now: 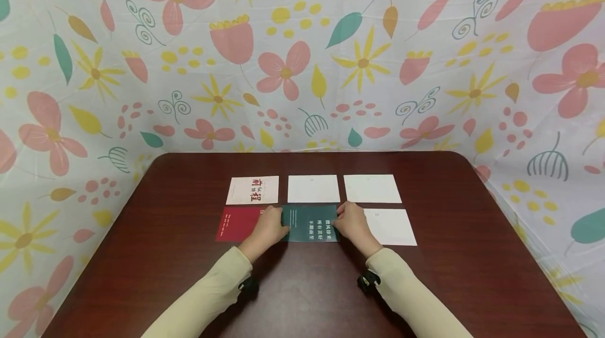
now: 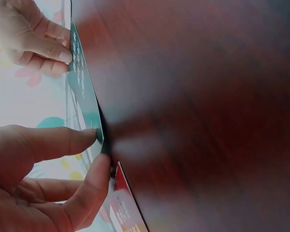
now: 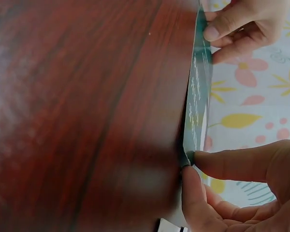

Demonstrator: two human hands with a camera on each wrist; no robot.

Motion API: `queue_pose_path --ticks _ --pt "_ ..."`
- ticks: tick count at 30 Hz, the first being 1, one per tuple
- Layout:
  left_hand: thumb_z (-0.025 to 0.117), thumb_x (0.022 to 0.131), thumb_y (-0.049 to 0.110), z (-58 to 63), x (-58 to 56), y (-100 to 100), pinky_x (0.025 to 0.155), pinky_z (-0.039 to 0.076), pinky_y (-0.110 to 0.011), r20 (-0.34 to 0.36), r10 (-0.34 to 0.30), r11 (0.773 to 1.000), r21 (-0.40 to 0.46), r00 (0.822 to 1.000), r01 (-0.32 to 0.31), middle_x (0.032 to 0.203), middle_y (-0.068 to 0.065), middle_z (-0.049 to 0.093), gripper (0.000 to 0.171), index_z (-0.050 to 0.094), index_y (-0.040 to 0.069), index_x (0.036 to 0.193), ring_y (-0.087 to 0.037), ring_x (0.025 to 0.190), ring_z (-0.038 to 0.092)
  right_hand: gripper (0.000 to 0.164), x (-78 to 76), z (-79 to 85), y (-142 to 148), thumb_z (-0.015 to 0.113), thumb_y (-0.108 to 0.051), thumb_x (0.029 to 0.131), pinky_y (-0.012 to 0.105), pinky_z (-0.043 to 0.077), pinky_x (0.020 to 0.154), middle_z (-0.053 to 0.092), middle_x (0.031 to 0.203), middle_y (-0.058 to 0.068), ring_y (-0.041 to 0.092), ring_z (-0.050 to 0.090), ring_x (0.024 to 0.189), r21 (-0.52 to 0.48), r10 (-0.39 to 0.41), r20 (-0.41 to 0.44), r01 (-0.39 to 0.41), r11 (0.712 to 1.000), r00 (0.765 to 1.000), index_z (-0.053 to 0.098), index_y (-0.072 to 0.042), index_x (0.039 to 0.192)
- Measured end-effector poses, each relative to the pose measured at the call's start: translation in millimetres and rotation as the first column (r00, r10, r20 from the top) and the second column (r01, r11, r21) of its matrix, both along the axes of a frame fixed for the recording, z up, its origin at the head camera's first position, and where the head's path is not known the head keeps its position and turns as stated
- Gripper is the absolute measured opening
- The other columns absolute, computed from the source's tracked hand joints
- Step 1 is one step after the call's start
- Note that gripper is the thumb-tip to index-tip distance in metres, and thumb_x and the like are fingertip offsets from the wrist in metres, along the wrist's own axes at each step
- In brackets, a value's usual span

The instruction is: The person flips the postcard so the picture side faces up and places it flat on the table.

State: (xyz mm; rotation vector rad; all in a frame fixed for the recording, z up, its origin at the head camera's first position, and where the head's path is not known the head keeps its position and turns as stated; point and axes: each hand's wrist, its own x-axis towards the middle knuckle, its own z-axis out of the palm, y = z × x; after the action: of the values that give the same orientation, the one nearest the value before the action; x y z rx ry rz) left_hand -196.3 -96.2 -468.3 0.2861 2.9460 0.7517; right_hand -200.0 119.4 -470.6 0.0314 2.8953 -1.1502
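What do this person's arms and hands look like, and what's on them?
The left sleeve and right sleeve are long, plain and cream-coloured. The left hand and right hand are bare, without gloves. A small black object shows near each cuff, too small to make out.

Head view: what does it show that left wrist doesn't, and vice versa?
Head only: beige fabric sleeves, black wrist-worn devices, full faces of three white rectangular cards.
Left wrist only: close, side-on look at the left hand pinching the green rectangular card.
Both: both hands, green card, red rectangular card, reddish-brown wooden table, floral fabric backdrop.
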Motion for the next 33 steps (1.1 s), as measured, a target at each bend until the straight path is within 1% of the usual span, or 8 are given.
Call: queue_pose_path --ticks 7,14,17,20,25,27,29,33 --pt "0.078 0.078 0.01 2.8 -2.5 1.0 0.078 0.052 -0.04 -0.006 -0.001 0.998 -0.055 1.0 0.001 0.088 -0.018 0.06 0.033 0.065 -0.014 0.096 -0.025 0.083 0.057 0.023 -2.7 1.5 -1.2 0.073 0.001 0.076 0.032 0.052 0.058 0.066 0.077 0.016 0.022 0.064 0.067 0.022 -0.001 0.02 0.001 1.0 1.0 0.063 0.011 0.094" --pt "0.077 0.079 0.009 4.9 0.4 1.3 0.08 0.051 -0.041 -0.007 -0.003 0.999 -0.053 1.0 0.003 0.09 -0.019 0.06 0.033 0.064 -0.014 0.098 -0.026 0.086 0.057 0.025 -2.7 2.3 -0.4 0.073 0.0 0.076 0.031 0.051 0.057 0.064 0.075 0.014 0.02 0.06 0.064 0.04 0.008 0.039 -0.01 0.999 0.999 0.063 0.011 0.096" --pt "0.075 0.08 0.007 5.2 3.4 2.3 0.084 0.051 -0.043 -0.015 0.005 1.0 -0.02 1.0 -0.005 0.099 -0.022 0.061 0.038 0.061 -0.015 0.108 -0.03 0.093 0.058 0.025 0.0 3.9 -0.7 0.072 -0.002 0.078 0.031 0.05 0.058 0.063 0.074 0.012 0.018 0.058 0.064 0.031 0.015 0.034 -0.016 0.999 0.999 0.063 0.01 0.097" --pt "0.073 0.082 0.006 6.6 5.8 4.1 0.085 0.051 -0.045 -0.032 0.028 0.999 0.04 0.999 -0.027 0.107 -0.025 0.06 0.043 0.058 -0.014 0.117 -0.032 0.098 0.059 0.024 1.5 7.0 -2.3 0.072 -0.003 0.08 0.031 0.05 0.058 0.062 0.074 0.011 0.018 0.058 0.064 0.008 0.023 0.0 -0.023 1.0 1.0 0.062 0.009 0.097" --pt "0.071 0.084 0.006 11.6 3.0 9.7 0.076 0.053 -0.042 -0.122 0.04 0.993 0.115 0.992 -0.026 0.101 -0.023 0.06 0.042 0.058 -0.013 0.119 -0.029 0.09 0.06 0.023 -2.4 12.0 -8.6 0.069 -0.004 0.084 0.036 0.052 0.061 0.063 0.08 0.015 0.024 0.061 0.07 -0.038 0.016 -0.095 -0.02 0.999 0.995 0.062 0.01 0.101" --pt "0.07 0.085 0.006 13.3 0.1 13.2 0.074 0.054 -0.041 -0.146 0.039 0.991 0.135 0.989 -0.02 0.101 -0.023 0.06 0.042 0.057 -0.013 0.119 -0.029 0.088 0.061 0.025 -5.6 12.2 -12.9 0.068 -0.005 0.085 0.039 0.053 0.065 0.064 0.085 0.018 0.028 0.063 0.076 -0.057 0.01 -0.123 -0.017 0.998 0.992 0.062 0.01 0.105" --pt "0.069 0.085 0.006 14.2 -3.1 17.0 0.074 0.055 -0.04 -0.146 0.046 0.985 0.169 0.988 -0.021 0.106 -0.025 0.06 0.043 0.056 -0.013 0.121 -0.03 0.088 0.062 0.028 -9.1 11.2 -17.6 0.067 -0.005 0.086 0.042 0.053 0.071 0.063 0.093 0.021 0.032 0.063 0.084 -0.082 0.002 -0.142 -0.014 0.997 0.99 0.061 0.011 0.109" --pt "0.069 0.086 0.007 13.5 -11.7 22.7 0.078 0.055 -0.043 -0.119 0.071 0.974 0.225 0.99 -0.043 0.116 -0.03 0.055 0.049 0.051 -0.014 0.127 -0.034 0.091 0.062 0.039 -16.9 9.8 -25.0 0.065 -0.006 0.087 0.049 0.051 0.084 0.058 0.111 0.029 0.04 0.058 0.103 -0.128 -0.024 -0.169 0.002 0.992 0.985 0.056 0.014 0.119"
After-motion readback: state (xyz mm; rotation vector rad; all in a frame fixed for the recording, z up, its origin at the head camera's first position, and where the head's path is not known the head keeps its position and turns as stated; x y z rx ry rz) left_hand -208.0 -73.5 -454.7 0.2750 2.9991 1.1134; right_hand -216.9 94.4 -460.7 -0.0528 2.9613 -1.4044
